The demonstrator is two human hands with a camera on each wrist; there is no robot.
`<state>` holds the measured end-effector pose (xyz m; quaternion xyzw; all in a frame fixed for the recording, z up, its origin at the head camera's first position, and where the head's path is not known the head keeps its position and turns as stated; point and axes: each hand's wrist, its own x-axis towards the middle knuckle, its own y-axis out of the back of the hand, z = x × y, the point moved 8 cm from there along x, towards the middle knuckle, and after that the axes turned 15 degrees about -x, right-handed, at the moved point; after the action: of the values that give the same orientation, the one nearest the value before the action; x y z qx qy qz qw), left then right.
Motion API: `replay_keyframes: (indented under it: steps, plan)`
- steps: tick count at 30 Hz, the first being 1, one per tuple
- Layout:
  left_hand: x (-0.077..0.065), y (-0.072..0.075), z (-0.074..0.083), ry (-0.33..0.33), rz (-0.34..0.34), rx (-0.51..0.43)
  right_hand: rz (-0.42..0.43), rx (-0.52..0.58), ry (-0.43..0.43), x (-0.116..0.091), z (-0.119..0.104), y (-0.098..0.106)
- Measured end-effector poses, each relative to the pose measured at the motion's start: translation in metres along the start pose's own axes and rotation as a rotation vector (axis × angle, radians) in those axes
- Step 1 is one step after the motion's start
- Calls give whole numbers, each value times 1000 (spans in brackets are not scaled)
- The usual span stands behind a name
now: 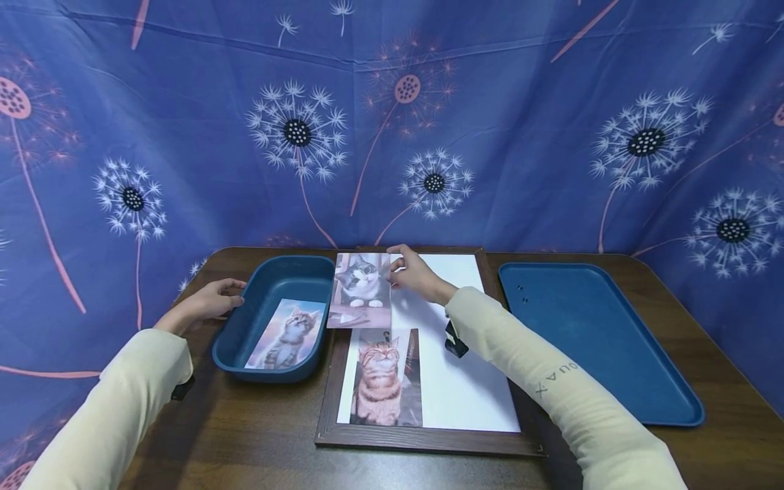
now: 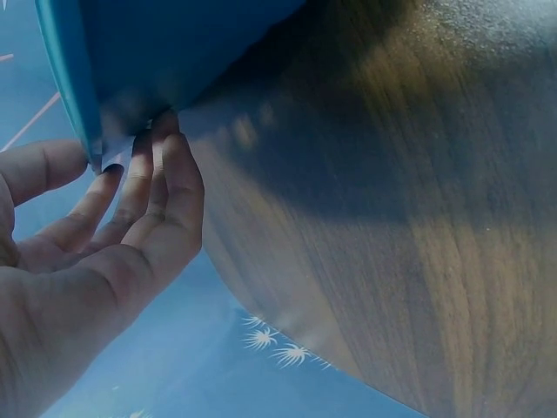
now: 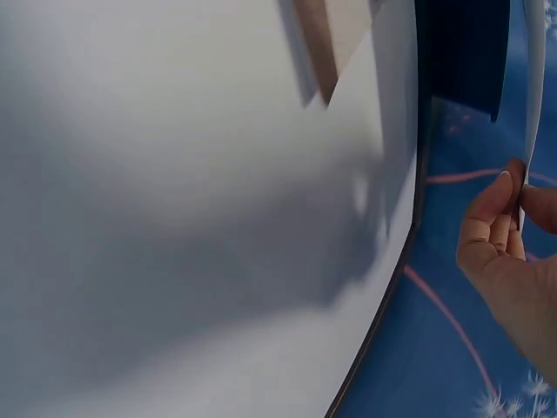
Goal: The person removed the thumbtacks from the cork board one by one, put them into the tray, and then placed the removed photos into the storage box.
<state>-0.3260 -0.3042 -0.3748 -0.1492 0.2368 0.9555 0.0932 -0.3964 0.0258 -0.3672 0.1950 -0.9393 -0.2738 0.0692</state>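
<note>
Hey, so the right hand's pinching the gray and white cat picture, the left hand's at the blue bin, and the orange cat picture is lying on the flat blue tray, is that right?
Not quite: the orange cat picture lies on the white board inside the brown frame, not on the flat blue tray, as the head view shows. The rest holds.

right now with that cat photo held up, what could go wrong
The right grip pinches the gray-and-white cat photo by one edge, so it may bend or slip. Set down too near, it might overlap the orange cat photo. The left grip holds the blue bin, so a tug could shift it.
</note>
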Motion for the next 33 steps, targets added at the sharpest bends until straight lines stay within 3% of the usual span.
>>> replay_keyframes:
  steps: [22,33]
  plan:
    - [-1,-1,0,7,5,-5,-28,83,44,1,-42,-47]
    - [-1,-1,-1,28,12,-17,-18,21,46,1,-55,-70]
